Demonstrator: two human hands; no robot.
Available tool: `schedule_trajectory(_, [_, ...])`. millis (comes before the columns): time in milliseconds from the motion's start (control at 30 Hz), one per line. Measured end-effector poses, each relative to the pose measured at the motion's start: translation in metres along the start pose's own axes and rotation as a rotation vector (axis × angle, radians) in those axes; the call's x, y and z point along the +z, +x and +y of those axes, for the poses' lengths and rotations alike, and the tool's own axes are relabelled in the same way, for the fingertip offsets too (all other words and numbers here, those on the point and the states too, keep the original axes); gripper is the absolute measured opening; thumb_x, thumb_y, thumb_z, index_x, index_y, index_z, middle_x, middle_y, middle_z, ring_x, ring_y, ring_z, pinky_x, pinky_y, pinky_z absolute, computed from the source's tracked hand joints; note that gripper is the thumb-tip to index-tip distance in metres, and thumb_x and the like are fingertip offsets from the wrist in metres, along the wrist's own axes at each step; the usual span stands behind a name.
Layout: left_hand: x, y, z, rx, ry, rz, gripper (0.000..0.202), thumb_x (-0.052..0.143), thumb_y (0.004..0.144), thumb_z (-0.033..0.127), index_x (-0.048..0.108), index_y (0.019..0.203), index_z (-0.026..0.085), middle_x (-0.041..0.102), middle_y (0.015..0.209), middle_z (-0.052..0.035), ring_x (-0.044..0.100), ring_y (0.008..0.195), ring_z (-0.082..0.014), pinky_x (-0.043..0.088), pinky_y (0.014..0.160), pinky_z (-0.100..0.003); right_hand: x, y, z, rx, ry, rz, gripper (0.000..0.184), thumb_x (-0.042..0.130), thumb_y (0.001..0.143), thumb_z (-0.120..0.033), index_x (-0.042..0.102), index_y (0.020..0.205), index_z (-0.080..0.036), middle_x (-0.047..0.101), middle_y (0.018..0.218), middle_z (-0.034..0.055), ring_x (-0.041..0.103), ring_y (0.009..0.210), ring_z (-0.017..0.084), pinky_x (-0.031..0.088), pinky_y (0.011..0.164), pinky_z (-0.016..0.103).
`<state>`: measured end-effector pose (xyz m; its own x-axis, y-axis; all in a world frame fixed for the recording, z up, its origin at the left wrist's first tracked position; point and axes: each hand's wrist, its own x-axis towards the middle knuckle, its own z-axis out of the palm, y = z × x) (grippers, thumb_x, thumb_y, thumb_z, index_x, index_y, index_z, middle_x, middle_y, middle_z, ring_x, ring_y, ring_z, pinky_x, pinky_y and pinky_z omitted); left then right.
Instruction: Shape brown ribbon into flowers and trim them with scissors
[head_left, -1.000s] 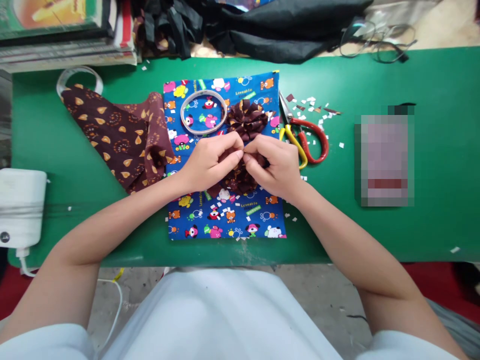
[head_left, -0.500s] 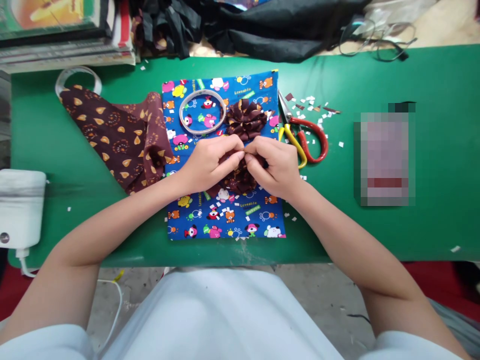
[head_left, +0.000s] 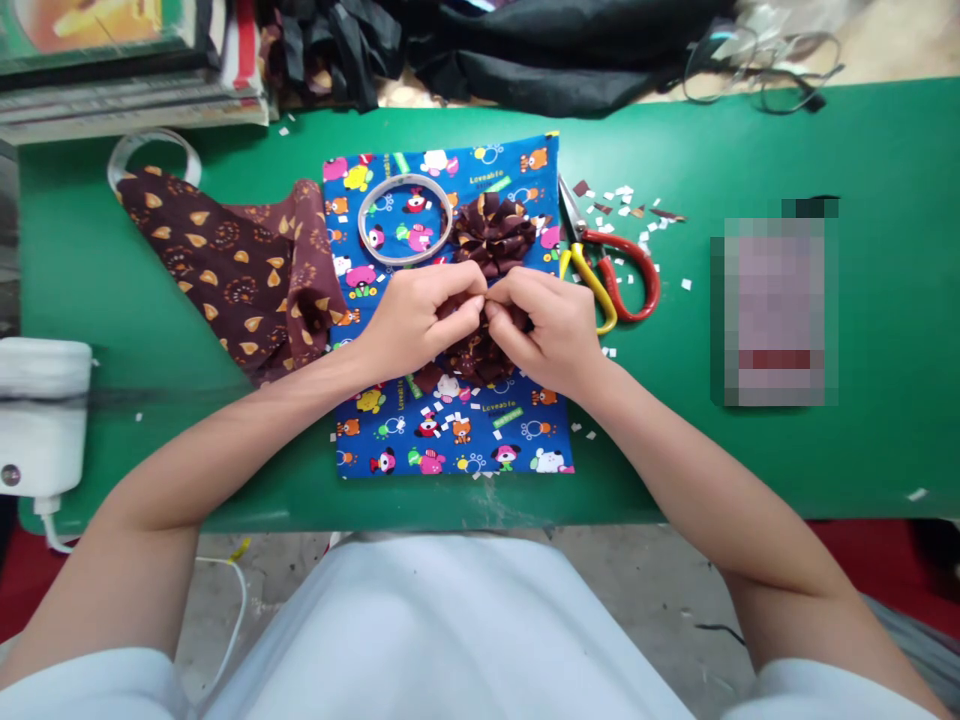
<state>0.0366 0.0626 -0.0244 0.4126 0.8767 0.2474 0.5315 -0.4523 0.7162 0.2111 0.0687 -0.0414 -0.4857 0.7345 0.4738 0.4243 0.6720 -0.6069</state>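
Note:
My left hand (head_left: 416, 318) and my right hand (head_left: 546, 328) meet fingertip to fingertip over a blue cartoon-print cloth (head_left: 450, 430). Both pinch a brown fabric flower (head_left: 472, 350) that lies mostly hidden under them. A second, finished brown fabric flower (head_left: 493, 232) lies just beyond the hands on the same cloth. A clear tape roll (head_left: 406, 220) rests to its left.
Red-and-yellow scissors (head_left: 611, 280) lie right of the cloth among white paper scraps (head_left: 626, 200). Brown patterned fabric (head_left: 232, 270) is spread at the left. A white device (head_left: 41, 415) sits at the left edge. Books (head_left: 127, 70) and black cloth (head_left: 555, 50) line the far side of the green table (head_left: 885, 440).
The hands stay in place, with only small finger movements on the brown fabric flower. The view has shifted slightly.

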Motion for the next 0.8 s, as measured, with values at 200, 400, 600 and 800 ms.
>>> schedule_trajectory(200, [0.0004, 0.0001, 0.0, 0.002, 0.0, 0.004, 0.013, 0.048, 0.083, 0.019, 0.056, 0.072, 0.017, 0.056, 0.06, 0.0023, 0.048, 0.055, -0.0101, 0.039, 0.056, -0.024, -0.0009, 0.0003, 0.0002, 0.022, 0.012, -0.003, 0.013, 0.047, 0.083, -0.016, 0.049, 0.071, -0.02, 0.05, 0.065, -0.0011, 0.047, 0.061, 0.012, 0.038, 0.059, 0.026])
schedule_trajectory(400, [-0.0008, -0.0005, 0.0005, -0.022, -0.025, 0.001, 0.012, 0.049, 0.082, 0.019, 0.057, 0.074, 0.018, 0.057, 0.061, 0.0024, 0.048, 0.055, -0.0096, 0.037, 0.054, -0.024, -0.0017, 0.0018, -0.0002, 0.041, 0.035, 0.0, 0.013, 0.047, 0.082, -0.016, 0.05, 0.07, -0.02, 0.05, 0.063, -0.0016, 0.046, 0.059, 0.012, 0.038, 0.058, 0.025])
schedule_trajectory(600, [-0.0021, -0.001, 0.0005, -0.039, -0.063, -0.015, 0.012, 0.049, 0.083, 0.02, 0.057, 0.074, 0.018, 0.058, 0.062, 0.0025, 0.048, 0.054, -0.0095, 0.037, 0.052, -0.024, -0.0042, 0.0034, -0.0013, 0.095, 0.098, -0.027, 0.013, 0.048, 0.082, -0.018, 0.05, 0.069, -0.02, 0.05, 0.062, -0.0022, 0.044, 0.057, 0.011, 0.036, 0.057, 0.026])
schedule_trajectory(800, [-0.0012, -0.0005, -0.0029, -0.066, -0.103, 0.068, 0.016, 0.048, 0.087, 0.025, 0.053, 0.073, 0.02, 0.053, 0.059, 0.0027, 0.044, 0.052, -0.0091, 0.036, 0.05, -0.025, -0.0087, 0.0044, -0.0037, 0.174, 0.173, -0.004, 0.014, 0.047, 0.083, -0.02, 0.048, 0.069, -0.02, 0.045, 0.059, -0.0036, 0.039, 0.053, 0.009, 0.033, 0.055, 0.026])
